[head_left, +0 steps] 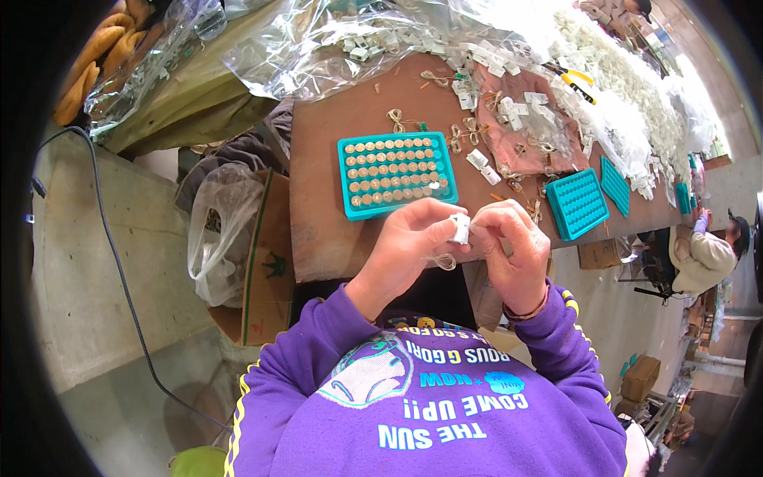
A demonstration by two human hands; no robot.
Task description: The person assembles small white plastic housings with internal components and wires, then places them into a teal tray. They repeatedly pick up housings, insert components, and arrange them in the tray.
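My left hand [404, 248] pinches a small white plastic housing [459, 228] between thumb and fingers, just off the table's near edge. Below those fingers dangles a small loop of pale wire [443, 261]; whether it joins the housing I cannot tell. Close beside it, on the right, my right hand [515, 250] has its fingertips pressed together; what they grip is hidden or too small to name. Beyond my left hand lies a teal tray [345, 181] holding rows of round, coin-like pieces.
Teal trays [575, 204] and white housings [482, 163] lie to the right on the brown table [326, 131]. A pink sheet [548, 151], pliers [576, 83] and a heap of white parts [628, 131] are farther back. A cardboard box [270, 262] stands at left. Another person [711, 254] sits far right.
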